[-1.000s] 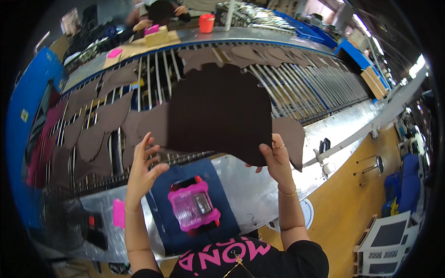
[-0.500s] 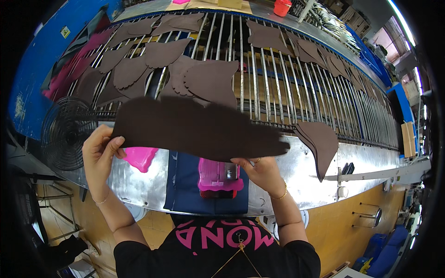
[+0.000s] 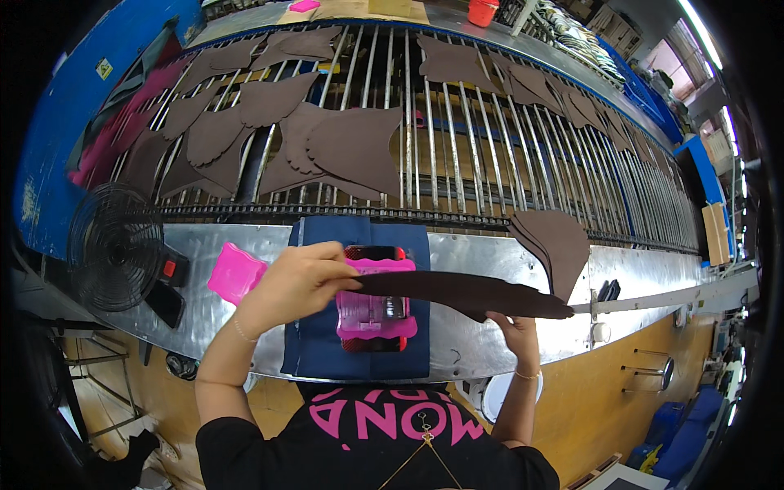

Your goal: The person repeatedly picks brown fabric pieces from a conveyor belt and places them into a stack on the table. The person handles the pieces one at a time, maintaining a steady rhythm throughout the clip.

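A dark brown cut piece of leather-like sheet (image 3: 465, 292) is held out between my two hands, seen almost edge-on. My left hand (image 3: 298, 278) pinches its left end between thumb and fingers. Near its other end, my right hand (image 3: 516, 333) grips the lower edge, with some fingers hidden. Under the piece sits a pink machine-like device (image 3: 353, 320) with a clear cover and a dark roller, on a navy cloth (image 3: 314, 351). A small stack of brown pieces (image 3: 557, 241) lies to the right, beside the rack.
Long metal bars form a rack (image 3: 453, 163) bearing several brown cut pieces (image 3: 282, 102). A black wire-guard fan (image 3: 118, 245) stands at left, near a pink tray (image 3: 235, 273) and a phone-like black slab (image 3: 165, 304). A white bar (image 3: 653, 299) crosses the metal table's right side.
The held piece has tilted from nearly face-on to almost edge-on and shifted right and down. My left hand has moved right; my right hand has moved right and lower.
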`<state>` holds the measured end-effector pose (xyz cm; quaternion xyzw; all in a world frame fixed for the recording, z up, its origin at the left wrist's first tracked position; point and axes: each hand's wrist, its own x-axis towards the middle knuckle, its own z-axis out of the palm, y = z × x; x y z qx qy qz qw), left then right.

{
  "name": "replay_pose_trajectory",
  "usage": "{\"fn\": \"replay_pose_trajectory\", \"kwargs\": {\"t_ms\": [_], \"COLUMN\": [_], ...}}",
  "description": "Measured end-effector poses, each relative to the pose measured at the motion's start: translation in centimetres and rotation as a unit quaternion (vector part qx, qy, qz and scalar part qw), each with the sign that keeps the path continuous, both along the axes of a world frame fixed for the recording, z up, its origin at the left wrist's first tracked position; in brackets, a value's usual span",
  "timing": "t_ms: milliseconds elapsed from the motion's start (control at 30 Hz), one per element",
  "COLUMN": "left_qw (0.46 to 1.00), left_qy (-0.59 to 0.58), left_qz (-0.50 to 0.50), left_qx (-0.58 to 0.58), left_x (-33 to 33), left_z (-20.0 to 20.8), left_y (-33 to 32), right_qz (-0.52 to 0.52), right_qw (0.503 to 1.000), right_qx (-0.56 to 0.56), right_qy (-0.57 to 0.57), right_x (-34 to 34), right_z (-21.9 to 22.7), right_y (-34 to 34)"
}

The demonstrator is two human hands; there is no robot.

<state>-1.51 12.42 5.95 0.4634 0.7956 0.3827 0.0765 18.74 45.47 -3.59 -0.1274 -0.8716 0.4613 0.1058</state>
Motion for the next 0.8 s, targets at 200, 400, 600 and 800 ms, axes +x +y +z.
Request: {"fn": "replay_pose_trajectory", "kwargs": {"t_ms": [200,400,600,800], "left_qw": [0.985,0.996,0.991,0.954], "left_qy": [0.084,0.07,-0.047,-0.14], "left_qz": [-0.138,-0.045,0.11,0.25], "left_qx": [-0.067,0.031,0.059,0.083], "left_x": [-0.3,-2.4,-3.0,-2.4], "left_z": [-0.4,2.2,2.8,-1.2], "left_y": [7.2,8.8,3.9,-2.1], "right_qz": [-0.133,-0.216,-0.118,-0.135], "right_qw": [0.981,0.969,0.984,0.99], "right_qx": [-0.126,-0.077,-0.111,0.036], "right_qy": [0.058,0.095,0.076,-0.03], "right_x": [5.2,-1.4,-15.2,-23.3], "right_z": [3.3,6.5,0.5,-7.5], "right_y": [5.9,9.0,13.7,17.5]}}
